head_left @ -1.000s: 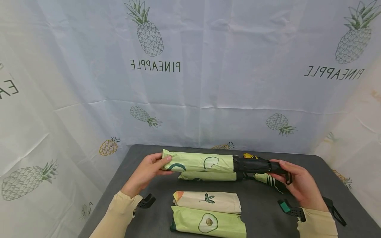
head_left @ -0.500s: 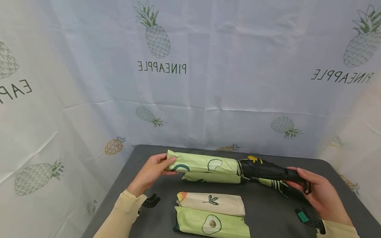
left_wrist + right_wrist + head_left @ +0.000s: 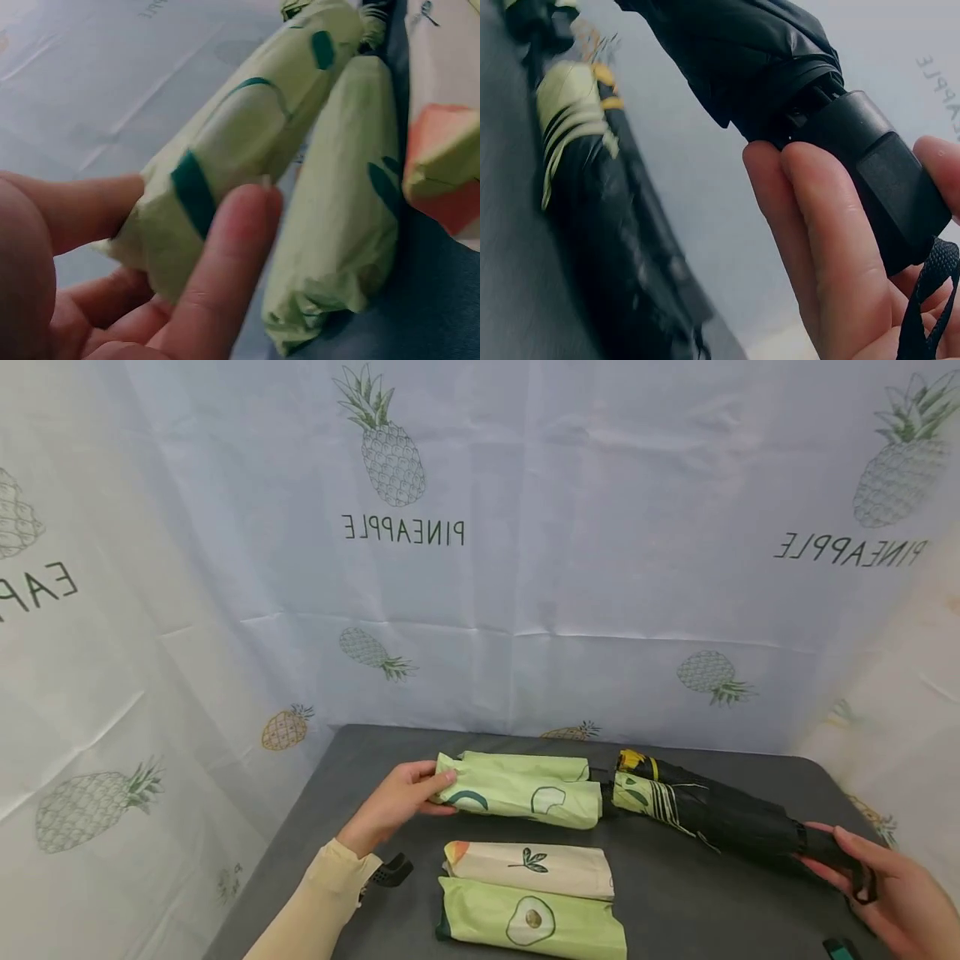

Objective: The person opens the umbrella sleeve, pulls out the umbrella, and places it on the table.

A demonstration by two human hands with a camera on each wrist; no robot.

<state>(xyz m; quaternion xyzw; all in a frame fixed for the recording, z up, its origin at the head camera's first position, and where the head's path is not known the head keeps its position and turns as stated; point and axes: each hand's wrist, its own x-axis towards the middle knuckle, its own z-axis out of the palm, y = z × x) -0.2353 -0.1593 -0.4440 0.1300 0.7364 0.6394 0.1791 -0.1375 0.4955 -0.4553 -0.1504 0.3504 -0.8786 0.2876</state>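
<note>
At the table's left, my left hand (image 3: 401, 806) pinches the end of a pale green cloth sleeve (image 3: 502, 789) with an avocado print. A second pale green sleeve (image 3: 543, 766) shows just behind it. The right hand (image 3: 896, 881) holds a folded umbrella (image 3: 735, 56) with black canopy cloth by its black handle (image 3: 874, 176), and a wrist strap (image 3: 922, 307) dangles there. Beneath and beside it lie a green-striped black umbrella (image 3: 577, 172) and a yellow-tipped one (image 3: 633, 762). How far the held umbrella's tip stands from the sleeve is hidden.
A cream roll (image 3: 536, 872) with a leaf print and a pale green avocado-print roll (image 3: 528, 922) lie side by side in front on the dark grey table (image 3: 390, 918). A pineapple-printed curtain (image 3: 517, 577) hangs close behind the table's far edge.
My right hand has drawn the umbrella to the right and nearer, away from the left hand. The left hand has lowered the sleeve slightly, so another sleeve shows behind it.
</note>
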